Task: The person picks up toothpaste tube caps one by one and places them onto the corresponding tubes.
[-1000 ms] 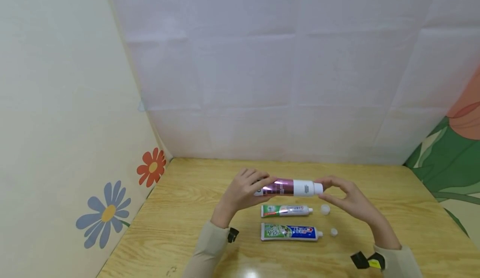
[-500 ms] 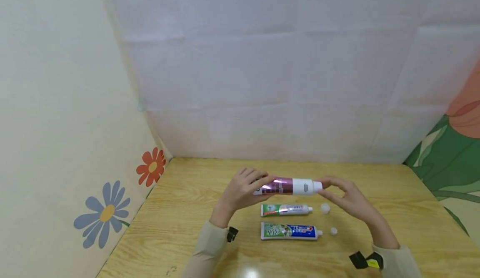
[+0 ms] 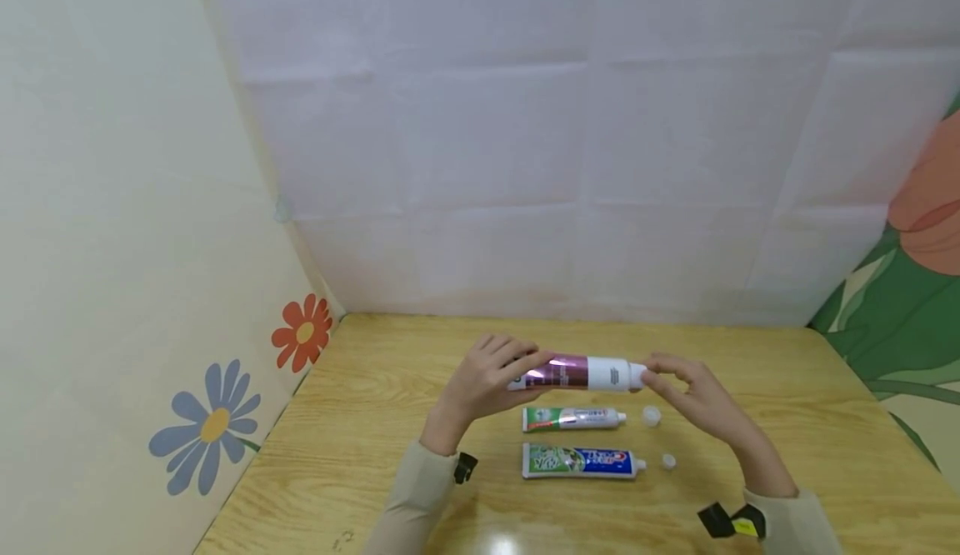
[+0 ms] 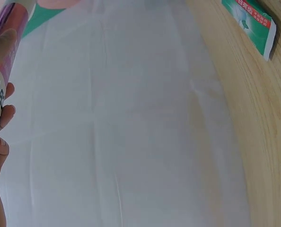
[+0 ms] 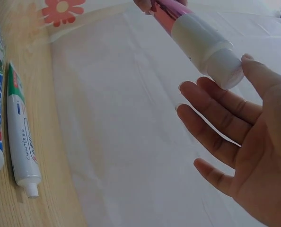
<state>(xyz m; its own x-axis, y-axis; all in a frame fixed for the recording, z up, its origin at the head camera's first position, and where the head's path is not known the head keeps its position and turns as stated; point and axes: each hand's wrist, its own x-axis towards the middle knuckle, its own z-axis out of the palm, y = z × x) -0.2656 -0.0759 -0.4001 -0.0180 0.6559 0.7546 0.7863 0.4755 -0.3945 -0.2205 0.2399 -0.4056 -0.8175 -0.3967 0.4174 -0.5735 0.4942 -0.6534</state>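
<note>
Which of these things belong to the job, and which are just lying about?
In hand:
purple tube, held by the left hand
its white cap, touched by the right hand

Lying about, perhaps for the same job:
white-green tube
blue-green tube
larger loose cap
smaller loose cap

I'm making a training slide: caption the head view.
Left hand holds a purple-and-white tube, right hand at its white cap, with two uncapped tubes lying on the table.
</note>
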